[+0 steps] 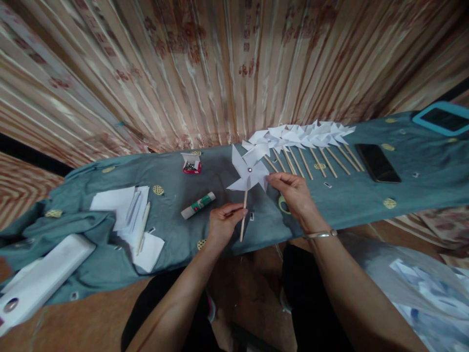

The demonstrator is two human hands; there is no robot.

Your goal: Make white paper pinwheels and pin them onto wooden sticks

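Note:
A white paper pinwheel point(249, 169) on a thin wooden stick stands in front of me, a shiny pin at its centre. My left hand point(226, 222) pinches the stick below the blades. With thumb and fingertips, my right hand point(293, 193) grips the edge of its right blade. Beyond it, several finished pinwheels point(315, 134) lie in an overlapping row, sticks toward me. Left of my hands rest a glue stick point(198, 205) and a small open red box point(191, 164) of metal pins. Scissors with a green handle point(283, 205) lie partly hidden by my right hand.
A green cloth point(172, 183) covers the narrow table. Paper sheets point(128, 205) with a pale pen-like stick point(143, 229) and a long white box point(47, 278) lie left. A black phone point(378, 163) and a blue-framed device point(445, 119) sit right. A plastic bag point(414, 283) stands below right.

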